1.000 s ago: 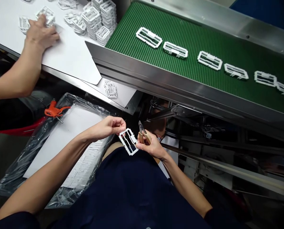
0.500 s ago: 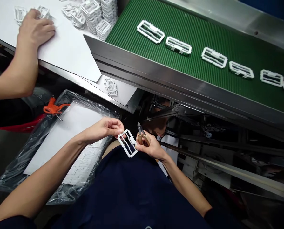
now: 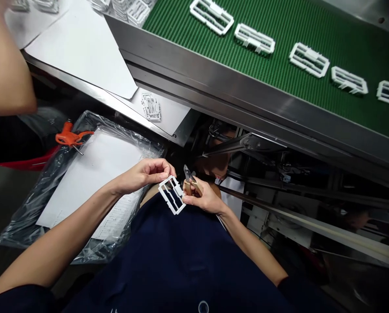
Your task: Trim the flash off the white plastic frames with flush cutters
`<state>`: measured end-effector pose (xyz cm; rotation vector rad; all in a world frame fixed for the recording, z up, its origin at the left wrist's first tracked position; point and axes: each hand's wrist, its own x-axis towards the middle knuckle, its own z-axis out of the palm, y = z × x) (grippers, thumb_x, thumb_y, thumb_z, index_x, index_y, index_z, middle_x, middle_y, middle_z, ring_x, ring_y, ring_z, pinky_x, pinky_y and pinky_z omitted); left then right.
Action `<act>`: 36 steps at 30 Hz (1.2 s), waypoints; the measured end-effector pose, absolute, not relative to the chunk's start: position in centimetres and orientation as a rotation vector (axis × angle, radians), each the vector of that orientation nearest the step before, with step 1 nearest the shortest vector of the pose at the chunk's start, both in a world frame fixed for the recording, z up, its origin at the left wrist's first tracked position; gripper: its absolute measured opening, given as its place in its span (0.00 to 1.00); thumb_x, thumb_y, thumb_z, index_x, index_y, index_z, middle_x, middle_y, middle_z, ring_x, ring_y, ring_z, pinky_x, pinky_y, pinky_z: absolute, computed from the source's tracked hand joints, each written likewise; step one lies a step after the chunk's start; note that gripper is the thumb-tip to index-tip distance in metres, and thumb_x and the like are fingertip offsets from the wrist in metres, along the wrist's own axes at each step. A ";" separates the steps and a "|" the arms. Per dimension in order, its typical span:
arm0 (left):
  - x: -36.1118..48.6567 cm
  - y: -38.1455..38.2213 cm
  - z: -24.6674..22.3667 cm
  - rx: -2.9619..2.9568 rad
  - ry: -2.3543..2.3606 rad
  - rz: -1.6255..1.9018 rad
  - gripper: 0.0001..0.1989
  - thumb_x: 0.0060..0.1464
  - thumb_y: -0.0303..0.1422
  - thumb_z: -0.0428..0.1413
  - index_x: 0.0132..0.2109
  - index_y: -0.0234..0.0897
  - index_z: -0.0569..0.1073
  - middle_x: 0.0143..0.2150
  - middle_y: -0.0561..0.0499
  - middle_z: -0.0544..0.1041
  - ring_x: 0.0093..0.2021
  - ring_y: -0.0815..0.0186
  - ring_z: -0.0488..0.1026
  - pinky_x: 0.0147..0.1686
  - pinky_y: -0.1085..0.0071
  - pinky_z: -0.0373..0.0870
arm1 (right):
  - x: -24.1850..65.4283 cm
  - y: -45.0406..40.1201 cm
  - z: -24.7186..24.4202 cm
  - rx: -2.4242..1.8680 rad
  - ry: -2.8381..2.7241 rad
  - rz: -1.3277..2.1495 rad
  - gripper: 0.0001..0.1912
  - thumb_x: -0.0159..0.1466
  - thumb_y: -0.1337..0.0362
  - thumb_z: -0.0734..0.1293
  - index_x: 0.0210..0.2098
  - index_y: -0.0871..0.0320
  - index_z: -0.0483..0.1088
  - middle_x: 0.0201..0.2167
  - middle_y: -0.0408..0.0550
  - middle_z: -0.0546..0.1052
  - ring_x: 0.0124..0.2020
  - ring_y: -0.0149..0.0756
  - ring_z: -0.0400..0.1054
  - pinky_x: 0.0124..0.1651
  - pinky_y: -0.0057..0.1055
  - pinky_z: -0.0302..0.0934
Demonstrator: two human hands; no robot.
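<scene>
My left hand pinches the upper corner of a white plastic frame with thin crossbars, held in front of my dark blue shirt. My right hand is wrapped around a pair of side cutters with tan handles, its dark jaws pointing up. The right thumb reaches the frame's right edge and seems to touch it. The cutter jaws are beside the frame, apart from it.
A green conveyor belt carries several similar white frames. On the bench at left lies a stack of white parts. An orange air gun rests by a plastic-lined box with white sheets. Another person's arm reaches in from the left.
The view has shifted, so the belt and bench appear higher. The other person's hand has passed out of the picture. Both my hands keep their holds, and the cutters have tilted slightly left.
</scene>
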<state>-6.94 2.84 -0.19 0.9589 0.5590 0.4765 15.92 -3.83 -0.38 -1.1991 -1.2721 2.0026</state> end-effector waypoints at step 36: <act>-5.0 0.7 4.5 1.576 0.740 0.191 0.08 0.60 0.28 0.47 0.31 0.36 0.63 0.27 0.55 0.64 0.27 0.68 0.60 0.27 0.71 0.55 | 18.3 -0.7 11.4 -1.596 -2.936 1.126 0.20 0.61 0.57 0.59 0.50 0.55 0.65 0.34 0.48 0.70 0.34 0.38 0.63 0.38 0.35 0.53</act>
